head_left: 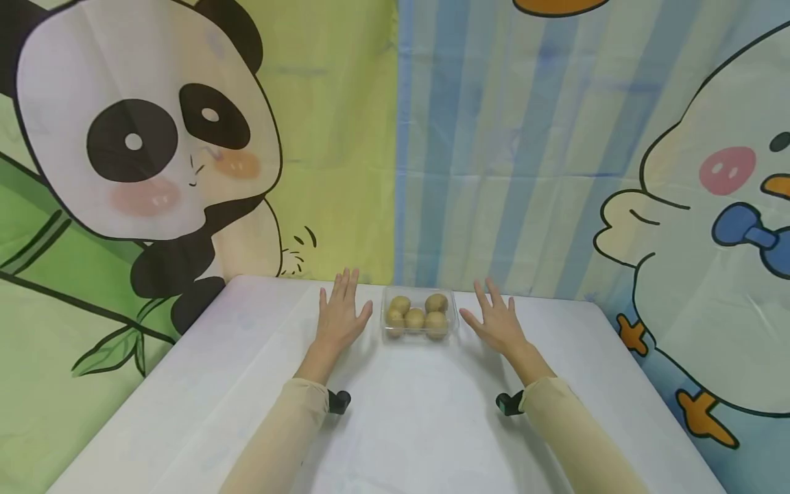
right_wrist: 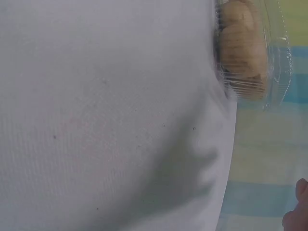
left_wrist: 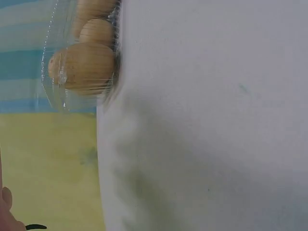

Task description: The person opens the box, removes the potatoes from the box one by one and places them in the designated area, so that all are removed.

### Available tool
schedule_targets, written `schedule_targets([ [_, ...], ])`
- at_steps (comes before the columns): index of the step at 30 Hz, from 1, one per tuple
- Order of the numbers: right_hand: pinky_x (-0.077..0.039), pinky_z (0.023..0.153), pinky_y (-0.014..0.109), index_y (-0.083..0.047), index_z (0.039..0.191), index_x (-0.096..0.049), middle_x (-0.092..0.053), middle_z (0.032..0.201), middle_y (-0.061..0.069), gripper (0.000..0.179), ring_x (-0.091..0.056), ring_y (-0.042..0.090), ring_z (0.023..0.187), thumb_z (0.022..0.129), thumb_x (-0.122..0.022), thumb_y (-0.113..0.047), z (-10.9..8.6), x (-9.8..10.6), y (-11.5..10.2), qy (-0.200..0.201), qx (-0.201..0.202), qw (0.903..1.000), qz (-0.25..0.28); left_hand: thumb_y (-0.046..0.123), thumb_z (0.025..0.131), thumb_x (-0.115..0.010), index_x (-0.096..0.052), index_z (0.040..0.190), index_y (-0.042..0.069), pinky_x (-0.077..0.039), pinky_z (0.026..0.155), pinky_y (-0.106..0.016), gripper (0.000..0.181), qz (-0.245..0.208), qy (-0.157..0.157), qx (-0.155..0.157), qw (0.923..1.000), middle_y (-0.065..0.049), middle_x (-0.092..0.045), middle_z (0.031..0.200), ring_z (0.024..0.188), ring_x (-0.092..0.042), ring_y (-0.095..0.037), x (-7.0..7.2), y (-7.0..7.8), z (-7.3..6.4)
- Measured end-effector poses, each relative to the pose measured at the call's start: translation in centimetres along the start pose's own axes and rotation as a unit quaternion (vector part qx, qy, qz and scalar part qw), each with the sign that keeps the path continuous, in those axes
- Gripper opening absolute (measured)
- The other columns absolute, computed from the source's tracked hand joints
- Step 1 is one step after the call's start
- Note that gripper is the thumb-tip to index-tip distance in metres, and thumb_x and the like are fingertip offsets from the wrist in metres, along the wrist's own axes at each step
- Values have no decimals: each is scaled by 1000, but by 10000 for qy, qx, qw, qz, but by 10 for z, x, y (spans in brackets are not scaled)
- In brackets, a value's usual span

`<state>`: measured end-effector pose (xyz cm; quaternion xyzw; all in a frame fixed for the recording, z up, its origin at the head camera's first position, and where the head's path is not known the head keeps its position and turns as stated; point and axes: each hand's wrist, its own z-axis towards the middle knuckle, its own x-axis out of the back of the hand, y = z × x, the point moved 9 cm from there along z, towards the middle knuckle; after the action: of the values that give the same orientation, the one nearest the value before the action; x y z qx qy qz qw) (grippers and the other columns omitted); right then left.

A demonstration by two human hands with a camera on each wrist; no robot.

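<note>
A clear plastic container (head_left: 420, 335) stands near the far edge of the white table, with several round, yellow-brown potatoes (head_left: 415, 319) inside. To its left, my left hand (head_left: 339, 319) is held with fingers straight and thumb spread towards the box. My right hand (head_left: 498, 324) mirrors it on the other side, fingers also spread. Both hands are apart from the container and hold nothing. In the left wrist view, ribbed plastic walls show around the potatoes (left_wrist: 86, 67); fingertips (left_wrist: 7, 211) appear at the lower left. The right wrist view shows the container's other end (right_wrist: 276, 57).
The white tabletop (head_left: 420, 412) reaches back to a hanging cloth backdrop (head_left: 469, 151) printed with a panda and a white bird. Small black wrist cameras (head_left: 509, 403) sit by the cuffs of the cream sleeves (head_left: 278, 432). Hand shadows fall on the table.
</note>
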<state>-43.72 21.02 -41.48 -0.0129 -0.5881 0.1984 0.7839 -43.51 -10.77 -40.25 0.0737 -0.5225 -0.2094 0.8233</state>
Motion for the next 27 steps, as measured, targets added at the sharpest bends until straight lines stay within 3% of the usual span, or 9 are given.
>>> schedule_targets([
  [8, -9, 112, 69, -7, 153, -3, -5, 159, 20, 86, -22, 45, 141, 95, -39, -58, -4, -16, -10, -166, 20, 9973, 713, 50, 95, -43, 3, 154, 19, -10, 118, -59, 81, -1007, -148, 37, 9948, -9, -11, 161, 148, -14, -28, -13, -2, -6],
  [14, -12, 115, 63, -5, 153, -2, -6, 159, 20, 88, -15, 44, 143, 95, -45, -55, -9, -36, -14, -445, -174, 9869, 1538, 55, 94, -45, 7, 153, 17, -12, 119, -56, 87, -2118, -576, 148, 9755, -13, -10, 160, 146, -16, -35, -33, 1, -16],
  [22, -18, 114, 62, -10, 154, 0, -4, 158, 19, 86, -15, 45, 143, 95, -47, -52, -14, -63, -17, -879, -424, 9667, 2365, 53, 93, -51, 10, 153, 12, -9, 120, -53, 95, -3116, -1033, 336, 9440, -13, 6, 161, 148, 0, -33, -57, 4, -25],
  [27, -15, 116, 61, -8, 153, 1, -6, 157, 23, 88, -11, 44, 144, 94, -51, -49, -11, -71, -23, -936, -426, 9569, 2717, 60, 86, -57, 8, 153, 13, -10, 120, -52, 105, -3180, -1186, 378, 9399, -12, 5, 161, 149, 1, -31, -70, 7, -25],
])
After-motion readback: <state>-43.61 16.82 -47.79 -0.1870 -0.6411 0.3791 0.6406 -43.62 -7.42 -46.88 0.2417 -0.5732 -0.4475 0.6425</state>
